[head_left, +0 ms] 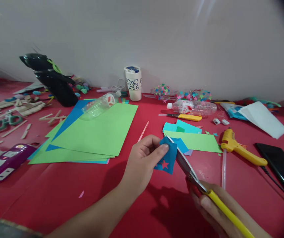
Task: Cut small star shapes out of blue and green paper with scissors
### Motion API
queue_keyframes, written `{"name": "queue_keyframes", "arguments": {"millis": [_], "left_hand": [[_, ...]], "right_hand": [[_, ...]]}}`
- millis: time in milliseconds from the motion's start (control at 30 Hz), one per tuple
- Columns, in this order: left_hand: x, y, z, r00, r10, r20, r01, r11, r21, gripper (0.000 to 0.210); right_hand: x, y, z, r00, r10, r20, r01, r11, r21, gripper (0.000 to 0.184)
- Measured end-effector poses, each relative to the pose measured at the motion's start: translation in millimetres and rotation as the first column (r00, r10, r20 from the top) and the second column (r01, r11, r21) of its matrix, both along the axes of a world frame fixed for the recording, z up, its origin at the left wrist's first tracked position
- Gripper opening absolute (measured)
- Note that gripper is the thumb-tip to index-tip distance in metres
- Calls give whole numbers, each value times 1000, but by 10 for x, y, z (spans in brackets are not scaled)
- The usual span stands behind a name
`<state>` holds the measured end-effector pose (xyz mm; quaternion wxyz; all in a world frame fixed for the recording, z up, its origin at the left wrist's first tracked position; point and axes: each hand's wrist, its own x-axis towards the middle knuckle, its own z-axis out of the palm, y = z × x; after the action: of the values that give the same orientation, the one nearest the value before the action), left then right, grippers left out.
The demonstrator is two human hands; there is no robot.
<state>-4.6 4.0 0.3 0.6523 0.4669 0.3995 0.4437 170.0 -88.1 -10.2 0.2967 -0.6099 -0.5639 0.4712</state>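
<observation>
Pinched in my left hand (144,157) is a small piece of blue paper (171,158) with a star-shaped hole near its lower edge. My right hand (218,205) grips yellow-handled scissors (190,170), whose blades point up and left and meet the paper's upper right side. Part of the right hand's fingers is hidden behind the handle. Beyond the hands lie a light green paper strip (201,142) and turquoise paper pieces (190,127). A pink patterned pencil or stick (143,130) lies behind my left hand.
Green sheets (107,132) under a clear plastic bottle (99,105) lie left. A yellow glue gun (241,150) and black phone (280,168) lie right. A yellow cutter knife (188,117), second bottle (198,107) and white tumbler (133,84) are farther back. A purple device (8,162) sits left.
</observation>
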Motion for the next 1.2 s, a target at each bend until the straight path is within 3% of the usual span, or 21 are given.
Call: {"name": "queue_keyframes", "arguments": {"millis": [300,633,833,1000,1200], "left_hand": [[4,6,-10,1000,-23,-5,23,1000,-1,20],[5,8,-20,1000,-21,7,21,1000,-15,19],[-9,21,14,998,-49,44,51,998,-38,19],[-7,54,38,980,-132,151,155,976,-150,14],[-45,101,39,934,-123,336,231,924,-304,11]], "right_hand": [[-4,5,38,1000,-27,12,28,999,-44,54],[-17,-54,-70,996,-80,29,80,997,3,55],[-20,-40,-36,991,-107,78,104,994,37,58],[-8,-23,-39,991,-127,33,125,991,56,54],[3,4,-70,993,-118,16,116,990,77,52]]}}
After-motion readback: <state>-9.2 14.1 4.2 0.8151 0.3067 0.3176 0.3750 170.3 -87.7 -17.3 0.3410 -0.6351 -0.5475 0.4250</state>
